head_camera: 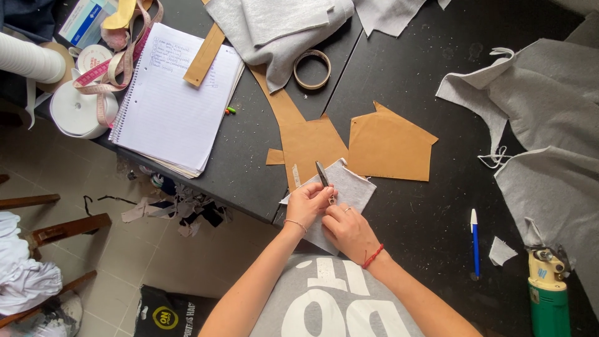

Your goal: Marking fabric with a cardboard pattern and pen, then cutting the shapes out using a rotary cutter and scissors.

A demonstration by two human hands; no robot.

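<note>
Both bare forearms reaching forward from the bottom edge, converging at the middle. Left hand [307,203] curled, knuckles up, fingers pinched closed, thin bracelet at the wrist. Right hand [349,229] just beside it, touching, fingers bent inward and gripping, ring on one finger, red cord around the wrist.

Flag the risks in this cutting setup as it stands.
1. Both hands, left hand and right hand, crowd the scissors on the grey fabric piece; fingertips could get nicked.
2. The fabric piece overhangs the table edge and may slip.
3. The electric cutter lies close by the right forearm; a bump seems possible.
</note>
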